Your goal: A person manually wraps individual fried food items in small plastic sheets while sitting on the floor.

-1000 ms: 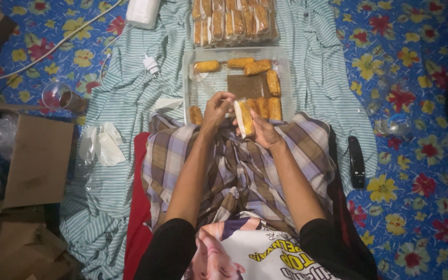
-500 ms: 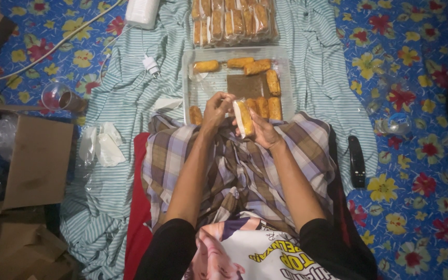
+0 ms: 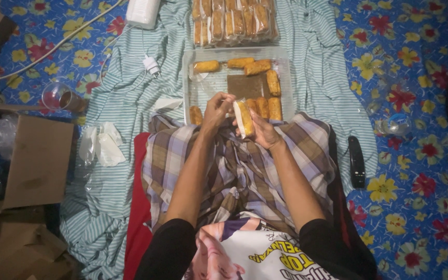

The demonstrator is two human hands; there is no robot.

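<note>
Roll (image 3: 244,118), a fried golden one in a clear wrapper, is sitting upright at the centre of the view, just at 6 o'clock from the tray (image 3: 192,85). Striped cloth (image 3: 115,93) is spreading under everything, over a blue flowered mat (image 3: 421,78). Cardboard box (image 3: 37,161) is lying at 9 o'clock. Tray is holding more rolls, with wrapped ones stacked at 12 o'clock. Right hand (image 3: 263,129) is cupping the roll from below, fingers curled closed on it. Left hand (image 3: 217,110) is pinching the wrapper's top edge between fingertips. Remote (image 3: 357,162) is resting at 3 o'clock. Glass (image 3: 53,95) is lying at 10 o'clock.
</note>
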